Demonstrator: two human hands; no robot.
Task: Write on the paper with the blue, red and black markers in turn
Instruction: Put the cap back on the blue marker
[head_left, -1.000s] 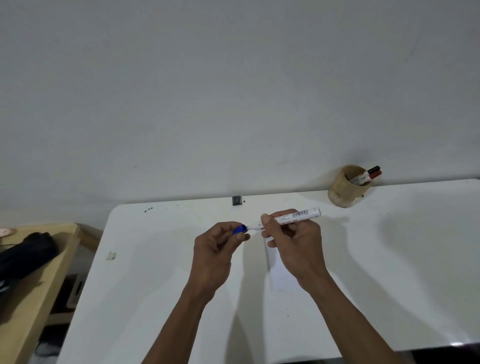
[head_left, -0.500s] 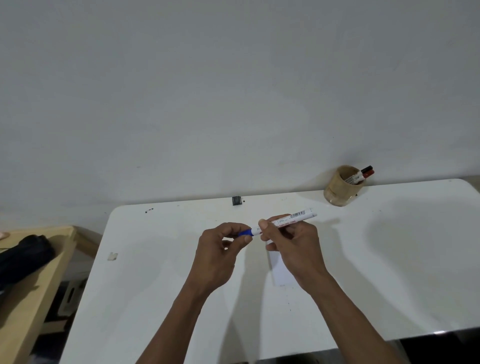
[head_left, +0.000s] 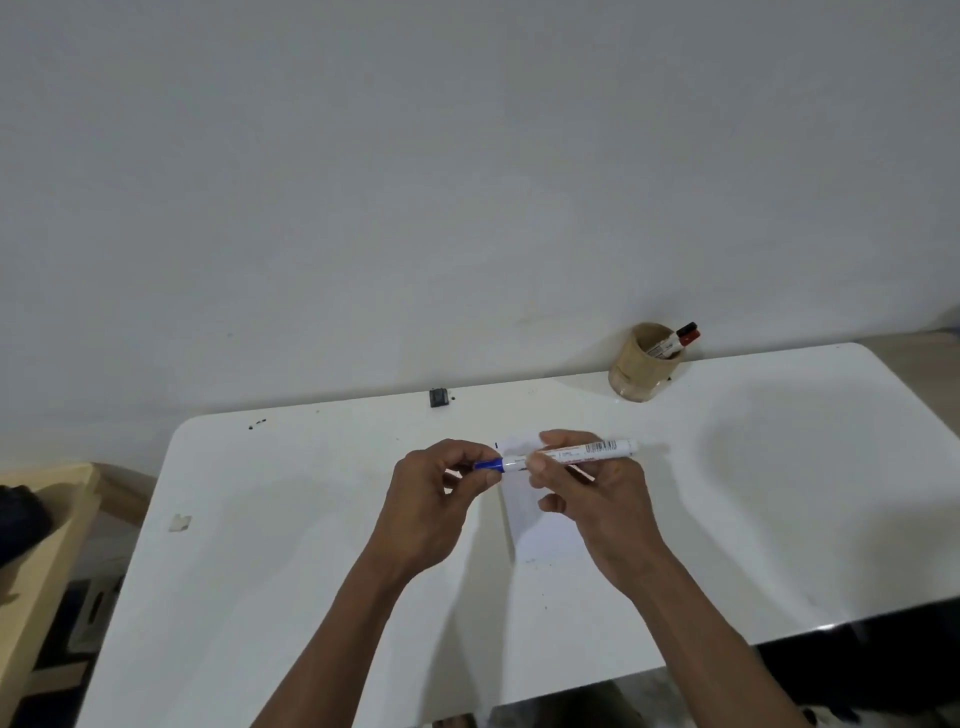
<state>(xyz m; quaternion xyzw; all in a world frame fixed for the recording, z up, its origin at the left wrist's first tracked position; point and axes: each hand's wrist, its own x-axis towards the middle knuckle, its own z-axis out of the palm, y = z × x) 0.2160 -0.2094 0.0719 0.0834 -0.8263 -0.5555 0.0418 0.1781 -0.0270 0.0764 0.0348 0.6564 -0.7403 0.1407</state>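
The blue marker (head_left: 566, 453) lies level, its long axis running left-right above the paper (head_left: 540, 525). The right hand (head_left: 592, 488) fingers grip its barrel; the left hand (head_left: 436, 493) fingers pinch the blue cap end.

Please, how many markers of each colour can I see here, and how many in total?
Blue marker, held in both hands: 1
Red marker, in the cup: 1
Black marker, in the cup: 1
Total: 3
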